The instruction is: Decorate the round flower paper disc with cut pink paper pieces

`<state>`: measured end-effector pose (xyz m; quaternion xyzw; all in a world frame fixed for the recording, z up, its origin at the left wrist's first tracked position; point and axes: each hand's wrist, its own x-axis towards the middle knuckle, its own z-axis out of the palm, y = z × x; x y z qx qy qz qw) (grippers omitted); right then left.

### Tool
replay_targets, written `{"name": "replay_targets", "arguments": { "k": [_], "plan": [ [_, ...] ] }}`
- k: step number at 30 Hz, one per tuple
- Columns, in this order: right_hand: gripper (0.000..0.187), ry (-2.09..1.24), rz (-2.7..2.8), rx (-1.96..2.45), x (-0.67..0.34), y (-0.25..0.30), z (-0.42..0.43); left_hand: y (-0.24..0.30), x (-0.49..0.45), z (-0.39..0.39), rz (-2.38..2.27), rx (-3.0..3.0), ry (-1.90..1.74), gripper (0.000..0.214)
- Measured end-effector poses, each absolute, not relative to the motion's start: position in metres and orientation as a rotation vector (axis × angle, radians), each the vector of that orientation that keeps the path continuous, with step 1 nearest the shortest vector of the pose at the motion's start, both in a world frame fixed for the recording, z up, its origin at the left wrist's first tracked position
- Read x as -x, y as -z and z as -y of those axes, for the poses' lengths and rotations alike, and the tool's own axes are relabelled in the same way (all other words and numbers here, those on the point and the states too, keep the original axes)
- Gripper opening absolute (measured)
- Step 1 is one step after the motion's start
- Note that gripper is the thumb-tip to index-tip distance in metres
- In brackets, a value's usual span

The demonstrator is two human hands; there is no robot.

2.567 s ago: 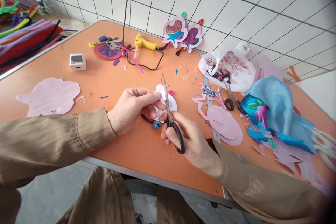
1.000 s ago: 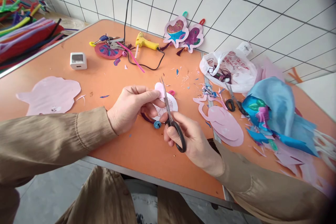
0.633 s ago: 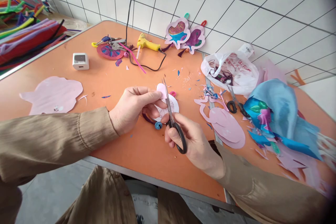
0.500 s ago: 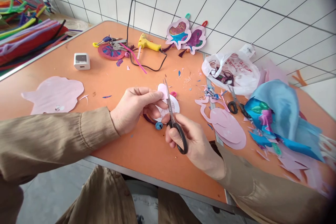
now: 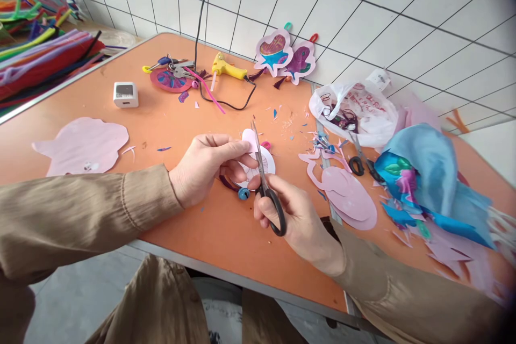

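My left hand (image 5: 213, 164) pinches a small pink paper piece (image 5: 249, 138) between thumb and fingers, above the middle of the table. Black-handled scissors (image 5: 275, 209) are in my right hand (image 5: 296, 217), blades pointing away from me along the right edge of the pink piece. Below the hands lies a round white ornament (image 5: 266, 165) with a line pattern and a pink loop, partly covered by my fingers. A blue bell (image 5: 243, 193) sits at its near side, beside a dark tassel.
A yellow glue gun (image 5: 229, 68), keys (image 5: 179, 68) and a white charger (image 5: 126, 94) stand toward the back. Pink paper (image 5: 86, 142) lies left. On the right are paper ovals (image 5: 349, 199), a plastic bag (image 5: 374, 113), other scissors (image 5: 357, 165) and blue fabric (image 5: 431, 156).
Almost nothing differs. The hands, scissors and pink piece hold nearly the same place; the view has shifted very slightly.
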<state>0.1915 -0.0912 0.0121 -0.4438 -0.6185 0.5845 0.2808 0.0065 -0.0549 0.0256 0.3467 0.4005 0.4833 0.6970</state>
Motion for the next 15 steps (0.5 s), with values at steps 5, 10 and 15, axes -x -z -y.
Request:
{"name": "replay_targets", "arguments": {
  "k": [5,10,15],
  "plan": [
    [0.043,-1.561,1.660,1.200,-0.1918,-0.0114,0.0909,-0.0260,-0.0058,0.0550,-0.892,-0.774,-1.072,0.021],
    [0.041,-1.563,1.659,1.206,-0.1928,-0.0116,0.0916,-0.0260,-0.0056,0.0547,-0.913,-0.787,-1.073,0.020],
    [0.041,-1.570,1.649,1.194,-0.1927,-0.0115,0.0914,-0.0252,-0.0052,0.0543,-0.903,-0.788,-1.073,0.019]
  ]
}}
